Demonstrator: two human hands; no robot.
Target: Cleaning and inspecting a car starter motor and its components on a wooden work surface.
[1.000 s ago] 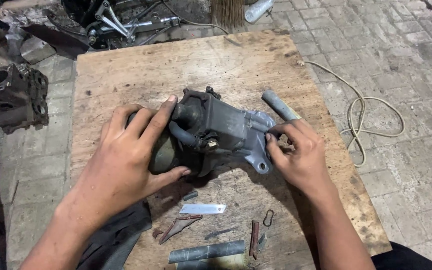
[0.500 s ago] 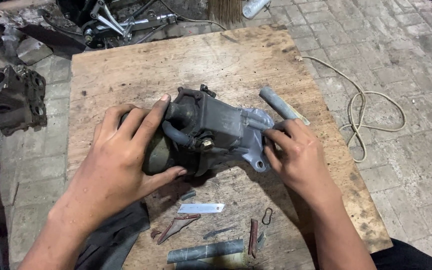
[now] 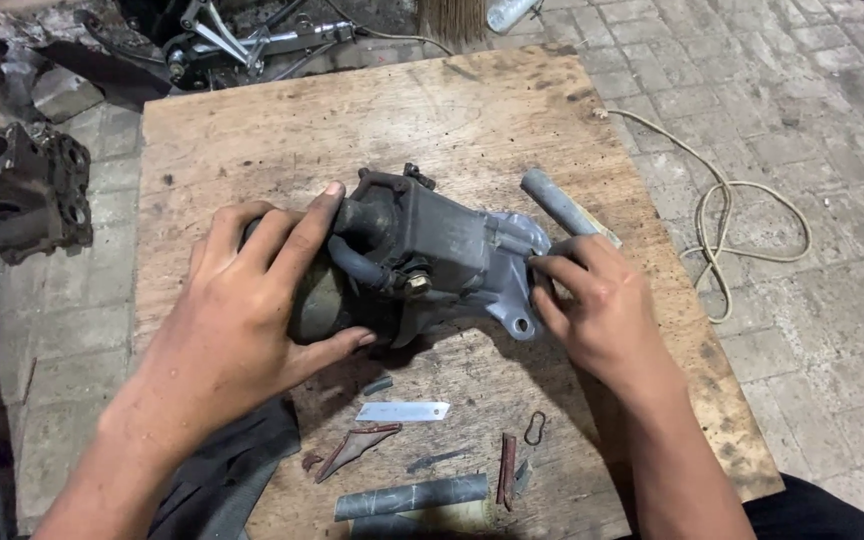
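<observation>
1. A person looks down at a worn wooden tabletop [image 3: 252,130] standing on a brick floor. In the middle lies a grimy grey motor part [image 3: 422,255], with a dark rounded body at its left and a paler metal bracket at its right.
2. The left hand [image 3: 252,290] wraps over the dark rounded end, fingers spread across the top and thumb underneath, pinning the part to the tabletop.
3. The right hand [image 3: 602,300] is closed at the bracket end, fingertips pinched against the pale metal.
4. The part looks largely in one piece: its black hose and cap are on and the bracket is attached. By this look the work is at an early or middle stage, with most of the part not yet taken apart.
5. Near the person lie small loose bits: a pale blade [image 3: 402,411], a reddish scrap [image 3: 352,447], a wire loop [image 3: 534,428] and a grey tube [image 3: 412,496].
6. A second grey tube [image 3: 557,200] lies just behind the right hand.
7. Hard to make out: whether the right fingers hold a small tool or fastener. The left palm hides much of the rounded end.
8. A dark engine block [image 3: 22,185] sits on the floor at far left, and a pale cord [image 3: 732,200] loops at right.
</observation>
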